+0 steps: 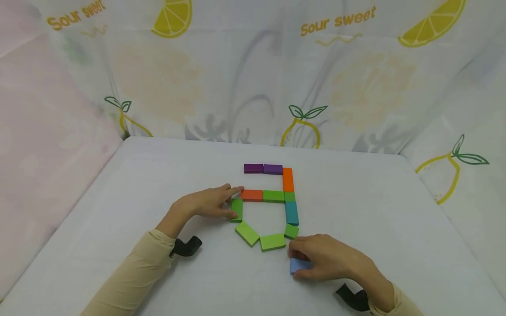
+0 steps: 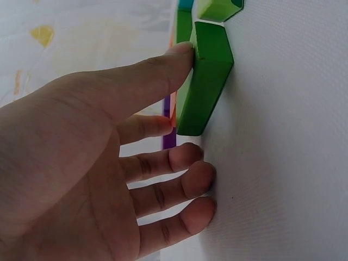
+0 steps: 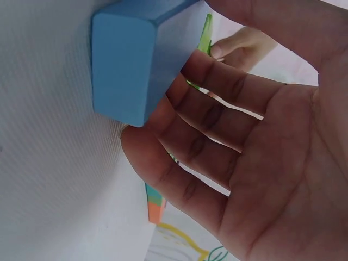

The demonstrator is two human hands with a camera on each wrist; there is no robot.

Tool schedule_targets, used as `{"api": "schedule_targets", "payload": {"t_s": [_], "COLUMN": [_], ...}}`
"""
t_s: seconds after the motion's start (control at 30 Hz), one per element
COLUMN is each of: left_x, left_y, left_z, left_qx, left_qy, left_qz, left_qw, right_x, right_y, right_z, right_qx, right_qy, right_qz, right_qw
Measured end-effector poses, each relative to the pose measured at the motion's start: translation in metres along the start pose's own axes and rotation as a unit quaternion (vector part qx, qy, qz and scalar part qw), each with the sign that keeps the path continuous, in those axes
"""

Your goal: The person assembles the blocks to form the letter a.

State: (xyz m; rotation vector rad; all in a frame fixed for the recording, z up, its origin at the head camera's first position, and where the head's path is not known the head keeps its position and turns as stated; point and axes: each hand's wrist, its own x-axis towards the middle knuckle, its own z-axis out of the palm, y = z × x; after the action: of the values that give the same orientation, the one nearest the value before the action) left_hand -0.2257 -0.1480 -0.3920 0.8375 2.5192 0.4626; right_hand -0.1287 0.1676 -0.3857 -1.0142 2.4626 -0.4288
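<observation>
My left hand (image 1: 211, 202) rests at the left of a figure laid from coloured blocks. Its thumb touches the top of a dark green block (image 1: 236, 210), while the index finger reaches to the end of a red-orange block (image 1: 252, 195). In the left wrist view the other fingers stretch loosely beside the green block (image 2: 209, 81), tips near the cloth. My right hand (image 1: 326, 258) holds a light blue block (image 1: 300, 266) between thumb and fingers, just below the figure's lower right corner. The right wrist view shows this blue block (image 3: 122, 68) low against the cloth.
Two purple blocks (image 1: 262, 168) top the figure. An orange block (image 1: 288, 180), a teal block (image 1: 291, 213) and small green blocks run down its right side. Light green blocks (image 1: 272, 242) form the bottom. Behind the white table (image 1: 166, 171) hangs a lemon-print cloth (image 1: 237, 79).
</observation>
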Motion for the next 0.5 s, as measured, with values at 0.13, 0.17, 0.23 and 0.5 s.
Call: {"api": "schedule_targets", "payload": {"t_s": [0.13, 0.17, 0.23, 0.5], "left_x": [-0.001, -0.001, 0.000, 0.016], "left_y": [0.001, 0.001, -0.001, -0.027], "left_z": [0.001, 0.001, 0.001, 0.000], "left_qx": [-0.002, -0.003, -0.006, -0.078], "left_qy": [-0.001, -0.002, -0.001, 0.095], "left_qz": [-0.001, -0.002, -0.001, 0.028], "left_qw": [1.0000, 1.0000, 1.0000, 0.9920], "right_x": [-0.001, -0.002, -0.002, -0.006], "right_y": [0.003, 0.004, 0.006, 0.013], "right_z": [-0.001, -0.002, -0.003, -0.011], "right_qx": [0.012, 0.013, 0.011, -0.010], "right_qy": [0.002, 0.003, 0.008, 0.049], "right_qz": [0.015, 0.017, 0.017, 0.010], "right_qw": [0.9998, 0.9998, 0.9998, 0.9987]}}
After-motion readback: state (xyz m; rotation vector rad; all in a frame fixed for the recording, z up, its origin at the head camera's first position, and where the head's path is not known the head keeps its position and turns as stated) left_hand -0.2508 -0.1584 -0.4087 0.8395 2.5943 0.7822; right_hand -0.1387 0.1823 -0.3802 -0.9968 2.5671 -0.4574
